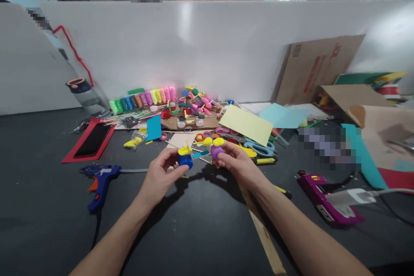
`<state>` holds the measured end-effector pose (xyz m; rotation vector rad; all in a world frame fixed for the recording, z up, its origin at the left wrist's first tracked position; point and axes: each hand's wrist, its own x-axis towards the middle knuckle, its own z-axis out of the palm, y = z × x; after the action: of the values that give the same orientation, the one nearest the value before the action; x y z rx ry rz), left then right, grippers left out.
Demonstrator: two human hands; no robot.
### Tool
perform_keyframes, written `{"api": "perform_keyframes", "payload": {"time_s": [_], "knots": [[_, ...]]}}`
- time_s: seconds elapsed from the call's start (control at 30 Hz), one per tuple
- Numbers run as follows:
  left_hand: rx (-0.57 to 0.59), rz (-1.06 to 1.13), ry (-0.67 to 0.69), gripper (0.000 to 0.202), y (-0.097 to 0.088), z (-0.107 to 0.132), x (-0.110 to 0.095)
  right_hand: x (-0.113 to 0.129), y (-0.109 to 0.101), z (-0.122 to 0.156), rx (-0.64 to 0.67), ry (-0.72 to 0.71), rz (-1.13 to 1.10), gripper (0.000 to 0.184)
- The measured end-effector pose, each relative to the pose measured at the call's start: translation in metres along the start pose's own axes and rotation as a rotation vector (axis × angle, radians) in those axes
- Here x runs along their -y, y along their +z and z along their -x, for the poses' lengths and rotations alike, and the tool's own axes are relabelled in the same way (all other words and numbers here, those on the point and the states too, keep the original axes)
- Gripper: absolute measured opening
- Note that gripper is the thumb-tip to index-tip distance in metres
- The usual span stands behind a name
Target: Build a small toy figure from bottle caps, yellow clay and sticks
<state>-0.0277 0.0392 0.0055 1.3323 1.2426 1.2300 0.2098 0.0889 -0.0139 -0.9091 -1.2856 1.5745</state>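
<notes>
My left hand (161, 176) pinches a small blue bottle cap (185, 160) filled with yellow clay, with a thin stick standing up from it. My right hand (235, 163) grips a purple clay lump (215, 151) with two yellow clay petals (213, 141) on top. Both pieces are held a little above the dark table (48, 207), close together at the centre.
A blue glue gun (101, 179) lies left, a purple glue gun (326, 198) right. A phone on a red sheet (91, 140), clay tubes (144, 98), caps, blue scissors (259, 148), coloured paper and cardboard (318, 67) crowd the back. A wooden strip (267, 241) lies under my right forearm.
</notes>
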Motion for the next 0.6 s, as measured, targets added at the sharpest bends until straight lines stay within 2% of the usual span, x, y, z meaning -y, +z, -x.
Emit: {"api": "perform_keyframes", "payload": {"time_s": [0.2, 0.3, 0.47, 0.6], "knots": [[0.017, 0.259, -0.053, 0.042, 0.001, 0.008, 0.003, 0.007, 0.012, 0.005, -0.002, 0.062, -0.153, 0.041], [0.019, 0.341, -0.078, 0.037, 0.003, 0.011, 0.001, 0.007, 0.016, 0.007, 0.02, 0.105, -0.197, 0.041], [0.033, 0.449, -0.092, 0.045, 0.004, 0.015, -0.008, 0.007, 0.022, 0.013, 0.046, 0.151, -0.273, 0.038], [0.086, 0.503, -0.13, 0.041, 0.005, 0.018, -0.016, 0.011, 0.027, 0.019, 0.066, 0.194, -0.316, 0.038]]}}
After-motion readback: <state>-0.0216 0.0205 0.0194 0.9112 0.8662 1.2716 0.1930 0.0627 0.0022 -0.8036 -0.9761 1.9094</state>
